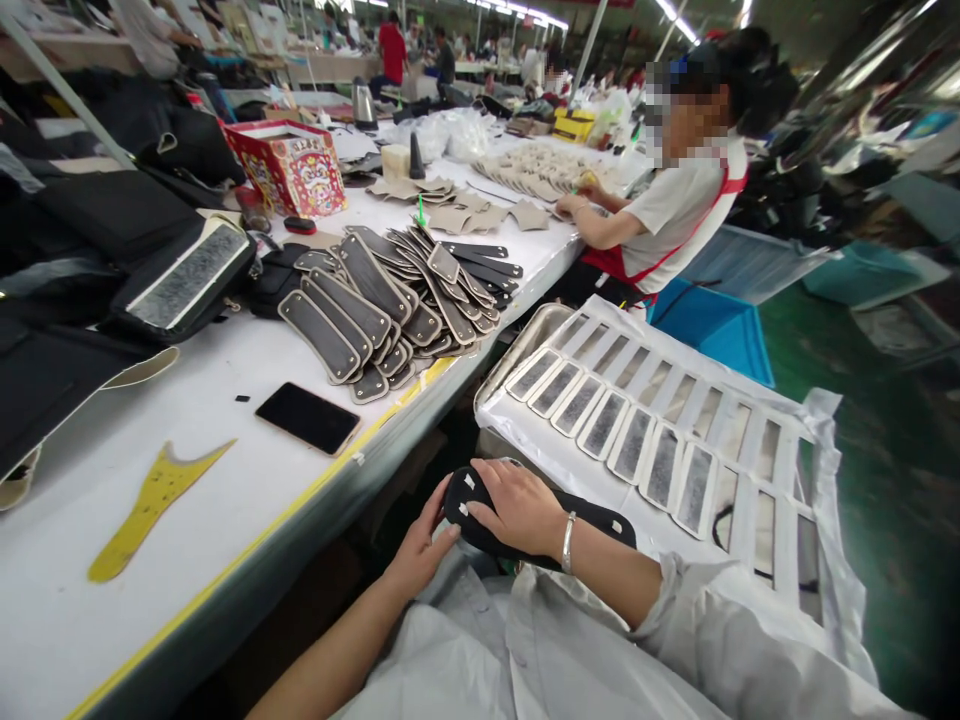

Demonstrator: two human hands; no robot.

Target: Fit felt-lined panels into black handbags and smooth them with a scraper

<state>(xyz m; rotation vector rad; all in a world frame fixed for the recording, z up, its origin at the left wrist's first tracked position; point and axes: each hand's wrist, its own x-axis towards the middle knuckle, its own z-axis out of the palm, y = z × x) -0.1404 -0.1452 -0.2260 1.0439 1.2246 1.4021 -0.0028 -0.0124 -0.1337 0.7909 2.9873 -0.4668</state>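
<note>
A long black padded piece (596,518) with rounded ends lies over my lap. Small pale patches show on its surface. My left hand (421,545) grips its left end, the thumb near the lower edge and the fingers along the outer side. Across the top of the piece rests my right hand (519,505), its fingers curled over the far edge and its thumb pointing toward the left end. A bracelet circles the right wrist. My palm covers the middle of the piece.
Beside me, a tray (501,352) carries white-backed strips in rows. The table (202,490) holds a phone (307,417), a yellow template (161,505), stacked dark strips (360,300) and black bags (90,225). A co-worker (675,200) works at the table's right edge, near a blue bin (712,325).
</note>
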